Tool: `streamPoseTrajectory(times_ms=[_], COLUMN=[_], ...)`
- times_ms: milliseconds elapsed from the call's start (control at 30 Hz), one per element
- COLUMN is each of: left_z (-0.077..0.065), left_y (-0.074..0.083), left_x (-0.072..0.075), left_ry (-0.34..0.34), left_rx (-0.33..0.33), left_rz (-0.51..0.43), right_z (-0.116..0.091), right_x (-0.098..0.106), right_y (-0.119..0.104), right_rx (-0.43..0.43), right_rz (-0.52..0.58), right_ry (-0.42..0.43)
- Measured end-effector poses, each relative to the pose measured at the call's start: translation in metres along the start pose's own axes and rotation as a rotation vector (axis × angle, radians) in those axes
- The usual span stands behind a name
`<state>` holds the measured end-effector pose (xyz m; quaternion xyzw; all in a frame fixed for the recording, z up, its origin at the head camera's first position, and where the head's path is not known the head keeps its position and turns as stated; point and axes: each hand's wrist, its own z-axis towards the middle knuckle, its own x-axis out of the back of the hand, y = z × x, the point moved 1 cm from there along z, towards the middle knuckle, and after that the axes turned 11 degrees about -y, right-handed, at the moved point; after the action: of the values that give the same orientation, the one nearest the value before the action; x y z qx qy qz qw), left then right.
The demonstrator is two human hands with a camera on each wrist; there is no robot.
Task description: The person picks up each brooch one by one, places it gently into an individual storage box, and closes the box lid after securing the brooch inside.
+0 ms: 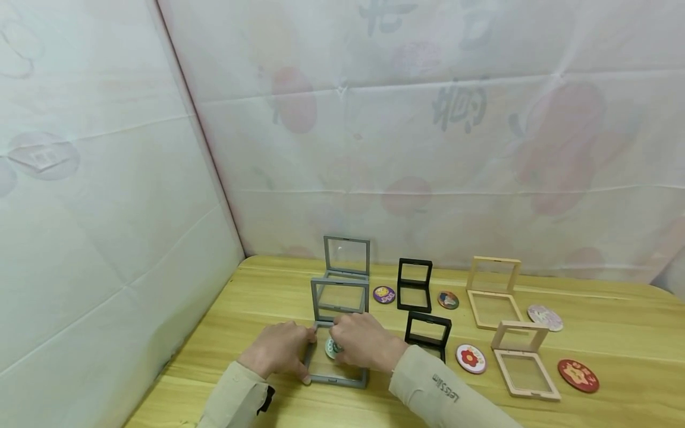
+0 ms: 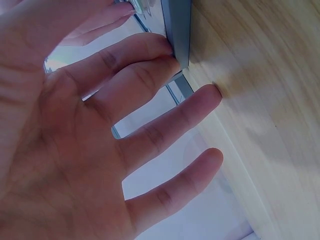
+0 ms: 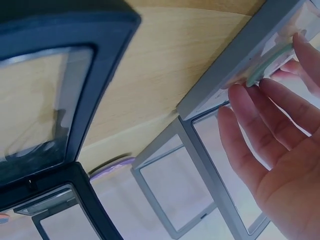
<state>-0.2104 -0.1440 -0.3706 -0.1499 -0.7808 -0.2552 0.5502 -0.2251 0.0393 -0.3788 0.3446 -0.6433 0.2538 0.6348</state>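
My right hand [image 1: 366, 342] pinches a round light-green badge [image 1: 329, 349] between thumb and fingertips, over the clear lower panel of the nearer grey display frame [image 1: 338, 381]. In the right wrist view the badge [image 3: 266, 66] is seen edge-on, tilted close to the clear film. This frame lies on the table with its lid raised at the back. At its left side is my left hand [image 1: 279, 349]. In the left wrist view, two fingertips touch the grey frame edge [image 2: 179, 31] while the other two fingers are stretched out beside it.
Behind stands another opened grey frame [image 1: 346, 239]. To the right are opened black frames [image 1: 414, 260] and beige frames [image 1: 534, 395]. Among them lie round badges: purple [image 1: 383, 294], dark multicoloured [image 1: 448, 299], red-flowered [image 1: 471, 358], pale pink [image 1: 544, 318] and red [image 1: 578, 375]. Fabric walls [image 1: 342, 148] border the wooden table [image 1: 257, 285].
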Motion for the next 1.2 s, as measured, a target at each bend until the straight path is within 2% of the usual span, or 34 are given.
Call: streamPoseTrajectory(times_ms=[167, 433, 733, 1033, 1133, 1200], left_z=[0.000, -0.001, 0.000, -0.002, -0.004, -0.006], left_y=[0.000, -0.001, -0.001, 0.003, 0.004, 0.003], left_x=[0.000, -0.001, -0.001, 0.000, 0.003, 0.005], left_ry=[-0.003, 0.006, 0.003, -0.051, -0.036, 0.001], left_rx=[0.005, -0.004, -0.013, 0.066, 0.042, 0.005], left_rz=[-0.002, -0.007, -0.008, 0.042, 0.062, 0.067], right_z=[0.002, 0.001, 0.001, -0.001, -0.004, -0.006], right_x=[-0.002, 0.004, 0.003, 0.009, 0.013, 0.015], right_y=[0.001, 0.005, 0.006, 0.007, 0.009, 0.011], right_rx=[-0.010, 0.004, -0.012, -0.025, -0.018, -0.014], right_rz=[0.009, 0.144, 0.131, 0.133, 0.165, 0.196], right_ry=[-0.010, -0.084, -0.077, -0.093, -0.078, -0.069])
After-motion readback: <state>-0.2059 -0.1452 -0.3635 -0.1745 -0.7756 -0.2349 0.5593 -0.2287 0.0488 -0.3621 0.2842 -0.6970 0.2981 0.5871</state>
